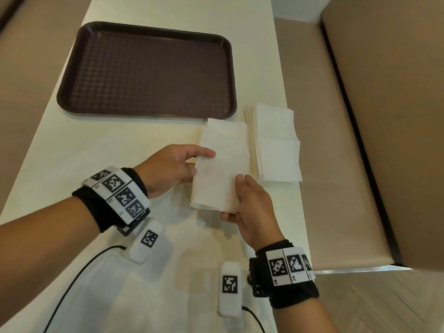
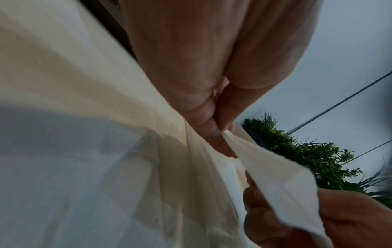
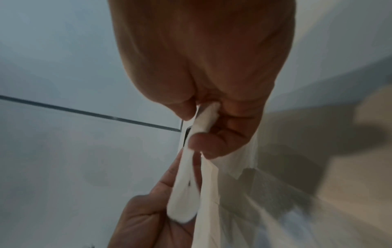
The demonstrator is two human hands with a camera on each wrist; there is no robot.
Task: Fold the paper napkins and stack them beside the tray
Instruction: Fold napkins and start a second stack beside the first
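While both hands pinch it, napkin (image 1: 222,169) hangs folded above table's right edge | left hand (image 1: 168,169), right hand (image 1: 249,203) gripping | stack (image 1: 276,143) beside tray (image 1: 149,68) | judged next: set squarely atop stack

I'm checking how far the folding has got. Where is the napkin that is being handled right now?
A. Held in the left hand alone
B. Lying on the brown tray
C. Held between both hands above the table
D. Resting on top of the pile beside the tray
C: the napkin is pinched by the left hand at one edge and the right hand at the near edge, clear of the tray and the pile.
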